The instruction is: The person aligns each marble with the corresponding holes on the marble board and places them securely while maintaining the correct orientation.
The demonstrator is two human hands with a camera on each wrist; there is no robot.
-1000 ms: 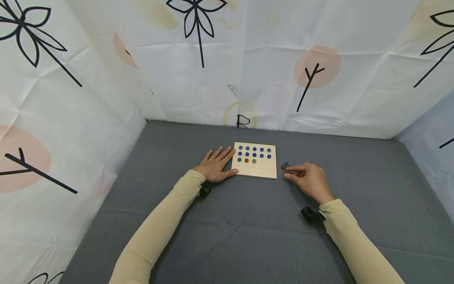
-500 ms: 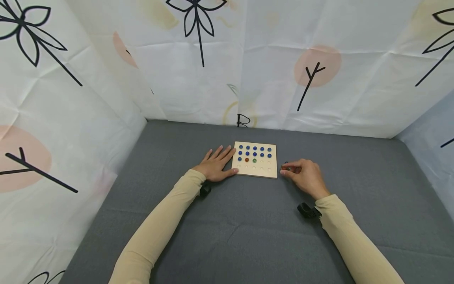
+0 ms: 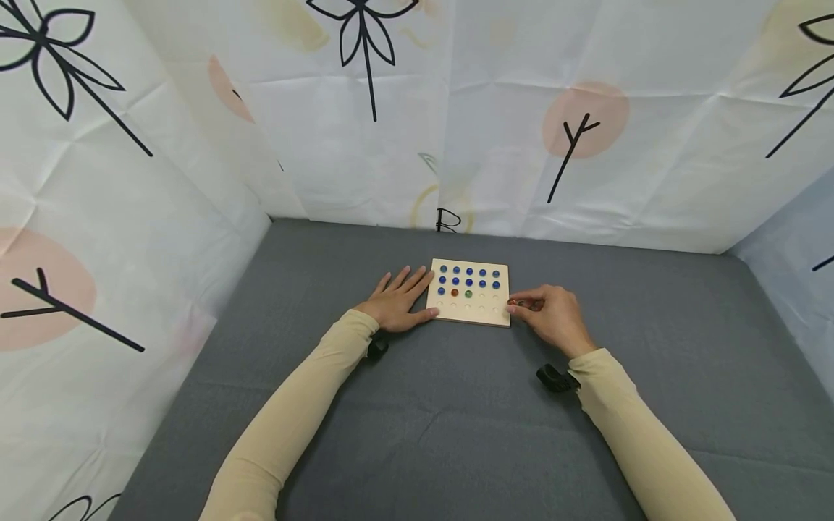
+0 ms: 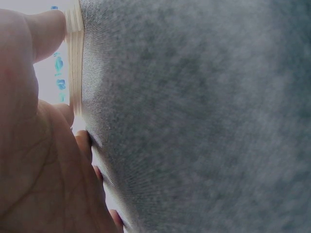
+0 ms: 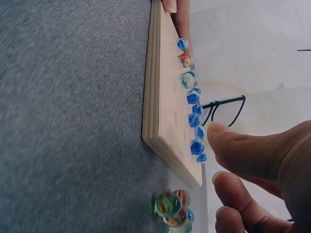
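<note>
A pale wooden board with rows of round hollows lies on the grey cloth. Blue marbles fill its two back rows. In the third row sit a blue marble, an orange-red marble and a green marble; its other hollows and the front row hold none. My left hand lies spread, thumb and index finger touching the board's left side. At the right edge, my right hand pinches an orange-red marble between thumb and fingers; the right wrist view hides that marble.
Several loose marbles lie clustered on the cloth right of the board, beneath my right hand. Patterned white fabric rises behind the table and at both sides. Grey cloth stretches in front of the board.
My right hand has moved left from the loose marbles to the board's right edge, carrying the orange-red marble. The left hand and the board have stayed in place.
</note>
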